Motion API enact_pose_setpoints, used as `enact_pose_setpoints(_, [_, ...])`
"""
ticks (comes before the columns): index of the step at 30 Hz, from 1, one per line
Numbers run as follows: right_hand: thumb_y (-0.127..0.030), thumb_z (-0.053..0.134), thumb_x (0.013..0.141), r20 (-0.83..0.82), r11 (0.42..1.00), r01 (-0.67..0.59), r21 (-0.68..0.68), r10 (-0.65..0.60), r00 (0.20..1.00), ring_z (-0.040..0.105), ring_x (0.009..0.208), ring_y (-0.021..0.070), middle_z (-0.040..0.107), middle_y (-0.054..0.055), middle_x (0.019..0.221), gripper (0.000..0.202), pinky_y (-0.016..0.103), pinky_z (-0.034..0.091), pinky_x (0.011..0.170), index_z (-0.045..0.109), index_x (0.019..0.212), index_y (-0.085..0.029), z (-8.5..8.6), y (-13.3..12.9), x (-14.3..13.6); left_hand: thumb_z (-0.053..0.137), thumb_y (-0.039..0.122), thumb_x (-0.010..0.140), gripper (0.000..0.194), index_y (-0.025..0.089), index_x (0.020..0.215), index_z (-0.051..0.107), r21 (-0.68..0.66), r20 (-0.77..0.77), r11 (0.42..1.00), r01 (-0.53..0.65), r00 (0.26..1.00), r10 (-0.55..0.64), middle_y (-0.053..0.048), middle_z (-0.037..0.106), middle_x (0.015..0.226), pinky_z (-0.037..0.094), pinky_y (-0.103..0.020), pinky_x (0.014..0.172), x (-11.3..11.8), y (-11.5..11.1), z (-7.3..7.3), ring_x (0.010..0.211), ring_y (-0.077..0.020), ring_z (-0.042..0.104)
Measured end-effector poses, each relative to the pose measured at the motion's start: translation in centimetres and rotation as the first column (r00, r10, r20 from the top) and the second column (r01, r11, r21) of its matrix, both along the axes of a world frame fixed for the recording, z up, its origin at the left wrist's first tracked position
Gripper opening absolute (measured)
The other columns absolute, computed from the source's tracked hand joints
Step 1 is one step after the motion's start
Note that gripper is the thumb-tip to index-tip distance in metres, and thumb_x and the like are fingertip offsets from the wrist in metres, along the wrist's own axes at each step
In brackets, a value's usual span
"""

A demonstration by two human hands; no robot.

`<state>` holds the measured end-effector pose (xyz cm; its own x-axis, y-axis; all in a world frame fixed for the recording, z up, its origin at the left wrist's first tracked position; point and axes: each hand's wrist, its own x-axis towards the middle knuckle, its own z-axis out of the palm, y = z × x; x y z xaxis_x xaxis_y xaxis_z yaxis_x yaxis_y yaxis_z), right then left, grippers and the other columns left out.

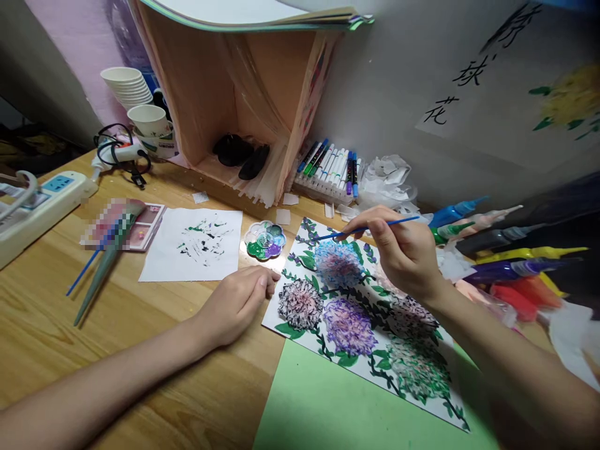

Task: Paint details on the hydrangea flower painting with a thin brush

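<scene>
A thin blue paintbrush (pixel 370 228) is pinched in my right hand (pixel 405 250), its tip at the upper left of a white painting board (pixel 309 362). On that board are several textured flower heads, blue, purple, black-pink and green, with dark stems and green leaves. My left hand (pixel 241 303) rests on the table with its fingers curled in, the fingertips against the board's left edge; nothing shows in them. Just above it lies a flower-shaped paint palette (pixel 265 240) with green, purple and blue wells. A paint-smeared white paper sheet (pixel 190 247) lies left of the palette.
A light green sheet (pixel 328 400) lies under the board. Squeeze paint bottles (pixel 457 212) crowd the right side. Markers (pixel 330 164) stand by a pink box (pixel 201 106). Brushes (pixel 100 275), a power strip (pixel 51 194) and paper cups (pixel 147 119) are at left.
</scene>
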<state>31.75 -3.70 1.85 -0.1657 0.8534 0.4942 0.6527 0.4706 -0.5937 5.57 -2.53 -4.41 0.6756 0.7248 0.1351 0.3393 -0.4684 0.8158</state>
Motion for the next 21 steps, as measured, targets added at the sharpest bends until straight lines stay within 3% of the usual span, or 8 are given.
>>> enact_pose_setpoints(3, [-0.028,0.036,0.096,0.011,0.996,-0.084,-0.017,0.085,0.996,0.061,0.078,0.0149,0.067,0.004,0.082,0.029,0.03,0.048,0.071,0.064,0.091,-0.021,0.1,0.3,-1.4,0.024,0.025,0.096,0.037,0.017,0.079,0.056,0.0,-0.012,1.0,0.004,1.0,-0.004,-0.006,0.064,0.089,0.045,-0.031,0.082,0.0,0.0,0.1,0.093,-0.0159,0.059])
enact_pose_setpoints(8, [-0.024,0.038,0.095,0.175,0.982,-0.18,-0.058,0.187,0.967,0.061,0.081,0.0155,0.068,0.004,0.083,0.025,0.029,0.048,0.072,0.063,0.09,-0.019,-0.2,1.0,-3.1,0.023,0.025,0.096,0.038,0.017,0.078,0.055,0.006,-0.023,1.0,0.011,1.0,-0.011,-0.006,0.064,0.088,0.044,-0.031,0.081,0.1,0.0,0.1,0.093,-0.0163,0.058])
enact_pose_setpoints(13, [-0.025,0.036,0.095,0.14,0.992,-0.114,-0.044,0.119,0.983,0.061,0.079,0.015,0.068,0.005,0.081,0.029,0.029,0.047,0.072,0.063,0.088,-0.018,-0.5,1.2,-3.2,0.023,0.025,0.096,0.038,0.016,0.078,0.055,0.004,-0.025,1.0,0.009,1.0,-0.009,-0.006,0.064,0.087,0.044,-0.031,0.081,0.1,0.1,0.1,0.092,-0.0162,0.058])
enact_pose_setpoints(17, [-0.025,0.038,0.095,0.156,0.987,-0.137,-0.087,0.149,0.977,0.062,0.079,0.015,0.068,0.005,0.083,0.026,0.029,0.048,0.071,0.062,0.09,-0.018,-0.6,0.7,-2.7,0.023,0.025,0.096,0.038,0.016,0.078,0.056,0.016,-0.02,1.0,0.017,1.0,-0.016,-0.007,0.065,0.089,0.045,-0.031,0.081,0.2,0.1,0.2,0.092,-0.0161,0.059])
enact_pose_setpoints(21, [-0.021,0.037,0.094,0.044,0.996,-0.089,0.003,0.089,0.995,0.06,0.076,0.0144,0.066,0.004,0.08,0.024,0.03,0.047,0.07,0.06,0.088,-0.02,-0.6,-0.7,-2.0,0.023,0.025,0.096,0.039,0.016,0.076,0.056,0.034,-0.017,0.999,0.014,1.0,-0.013,-0.008,0.066,0.091,0.045,-0.032,0.083,0.1,0.0,0.2,0.092,-0.0162,0.059])
